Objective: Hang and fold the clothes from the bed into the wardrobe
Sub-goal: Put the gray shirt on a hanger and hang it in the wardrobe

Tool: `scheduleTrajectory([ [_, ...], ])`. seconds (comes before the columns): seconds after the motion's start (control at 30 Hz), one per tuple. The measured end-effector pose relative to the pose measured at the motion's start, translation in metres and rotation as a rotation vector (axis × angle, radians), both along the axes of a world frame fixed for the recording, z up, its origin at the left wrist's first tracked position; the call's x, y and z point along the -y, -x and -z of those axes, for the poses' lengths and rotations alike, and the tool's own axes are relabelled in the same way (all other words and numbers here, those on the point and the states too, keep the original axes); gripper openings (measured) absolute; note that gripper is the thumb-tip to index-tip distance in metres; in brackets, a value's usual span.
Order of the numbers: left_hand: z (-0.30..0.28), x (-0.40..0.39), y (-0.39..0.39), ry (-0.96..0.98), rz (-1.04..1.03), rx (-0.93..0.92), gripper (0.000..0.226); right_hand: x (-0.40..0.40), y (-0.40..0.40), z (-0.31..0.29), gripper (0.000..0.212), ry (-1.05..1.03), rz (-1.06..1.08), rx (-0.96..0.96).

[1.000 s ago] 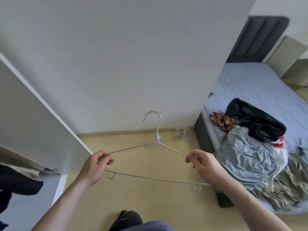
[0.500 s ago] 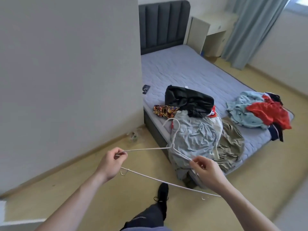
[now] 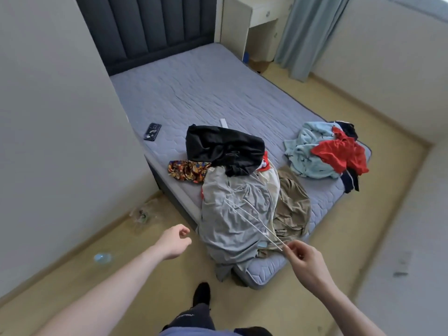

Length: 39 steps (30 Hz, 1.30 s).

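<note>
Right hand (image 3: 306, 260) pinches one end of wire hanger (image 3: 252, 223), which lies across grey shirt (image 3: 232, 214) at bed (image 3: 218, 93) corner. Left hand (image 3: 173, 241) empty, fingers loosely curled, above floor (image 3: 145, 275). Black garment (image 3: 223, 146), khaki one (image 3: 292, 204), red-and-blue pile (image 3: 324, 151), phone (image 3: 152, 132) on mattress.

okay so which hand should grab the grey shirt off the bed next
Left. The left hand holds nothing and hangs beside the grey shirt, while the right hand pinches the hanger.
</note>
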State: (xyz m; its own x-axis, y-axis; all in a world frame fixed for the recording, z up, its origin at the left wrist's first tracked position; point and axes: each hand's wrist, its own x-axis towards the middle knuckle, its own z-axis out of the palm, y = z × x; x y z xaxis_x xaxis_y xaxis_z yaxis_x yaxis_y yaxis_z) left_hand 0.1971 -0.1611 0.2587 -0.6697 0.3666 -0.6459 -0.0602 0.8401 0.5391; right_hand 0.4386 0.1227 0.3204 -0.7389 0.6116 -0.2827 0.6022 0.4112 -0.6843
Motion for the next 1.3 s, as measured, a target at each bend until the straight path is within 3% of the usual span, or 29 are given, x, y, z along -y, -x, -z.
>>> scheduleTrajectory([
  [0.2,0.010,-0.095,0.013,0.022,0.119,0.002,0.026,-0.080,0.013,0.013,0.027,0.011,0.188,0.050],
  [0.33,0.028,-0.137,0.001,0.047,0.136,0.023,0.026,-0.133,0.026,0.034,0.023,0.079,0.281,0.067],
  [0.53,0.071,-0.180,-0.036,0.145,-0.014,0.079,0.021,-0.213,0.058,0.073,0.017,0.168,0.205,0.131],
  [0.67,0.108,-0.207,-0.073,0.244,-0.098,0.145,0.019,-0.268,0.079,0.110,0.030,0.191,0.121,0.192],
  [0.77,0.139,-0.234,-0.092,0.272,-0.131,0.176,0.005,-0.301,0.096,0.146,0.042,0.189,0.078,0.247],
  [0.93,0.205,-0.283,-0.102,0.240,-0.166,0.200,0.009,-0.332,0.127,0.211,0.040,0.195,0.091,0.256],
  [1.17,0.334,-0.320,-0.119,0.293,-0.124,0.277,0.023,-0.345,0.150,0.333,0.035,0.201,0.182,0.219],
  [1.3,0.390,-0.315,-0.135,0.408,-0.037,0.284,0.040,-0.352,0.138,0.410,0.039,0.144,0.251,0.330],
])
